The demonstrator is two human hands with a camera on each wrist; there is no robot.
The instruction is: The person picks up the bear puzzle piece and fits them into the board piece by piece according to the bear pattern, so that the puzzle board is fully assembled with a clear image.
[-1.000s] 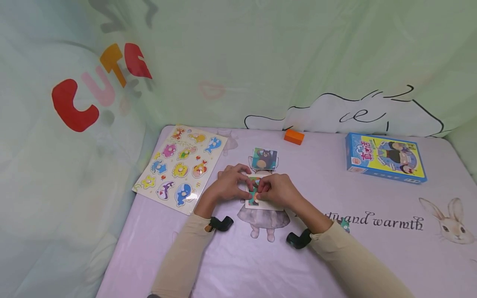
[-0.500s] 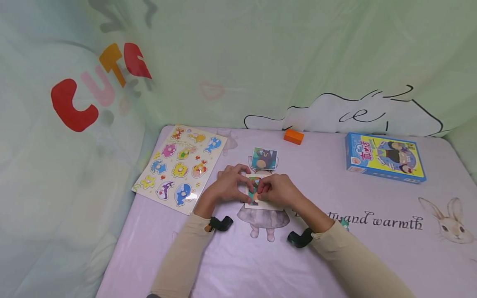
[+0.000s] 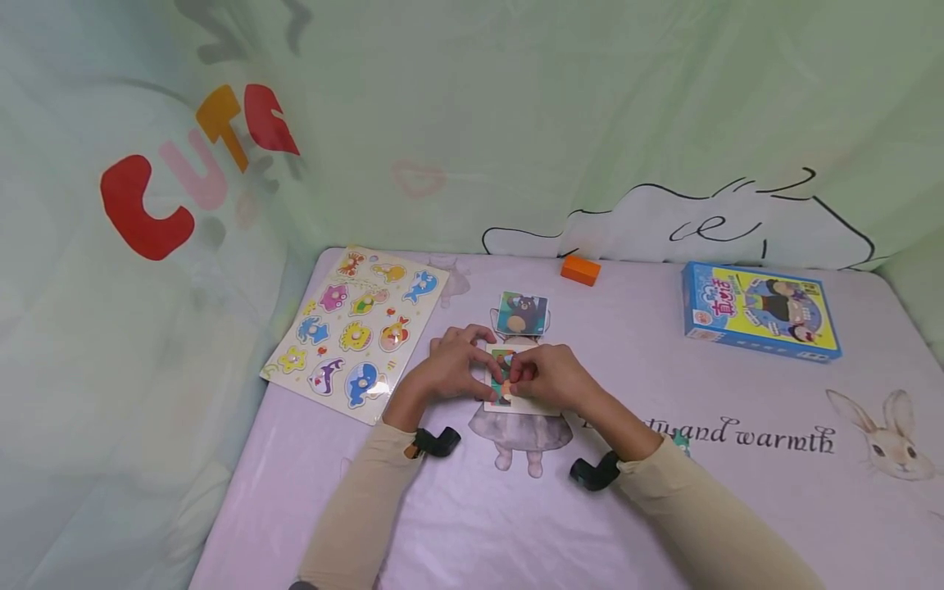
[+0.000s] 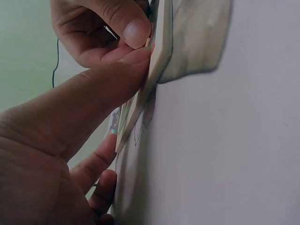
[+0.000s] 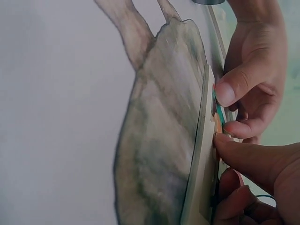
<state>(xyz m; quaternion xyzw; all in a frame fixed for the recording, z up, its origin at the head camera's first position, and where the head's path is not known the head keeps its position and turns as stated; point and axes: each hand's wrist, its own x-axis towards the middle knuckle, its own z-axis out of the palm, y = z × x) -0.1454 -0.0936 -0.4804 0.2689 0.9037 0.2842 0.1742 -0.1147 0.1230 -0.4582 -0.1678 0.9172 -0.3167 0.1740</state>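
A small cream-framed puzzle board with teal and orange pieces lies on the sheet in the head view. My left hand holds it at the left, thumb on the near part and fingers toward the far edge. Over the board's middle, my right hand has its thumb and fingers pinched together on a puzzle piece, mostly hidden by the fingers. In the right wrist view both thumbs are close together, beside an orange piece on the board. Just beyond the board lies a square bear picture.
At the left lies a large sea-animal peg puzzle. An orange block sits at the back, and a blue game box at the back right. A small teal thing is partly hidden by the right sleeve.
Both hands stay nearly in place over the puzzle board. The fingers of my right hand shift slightly, and the teal and orange patches showing between the hands look a little different.
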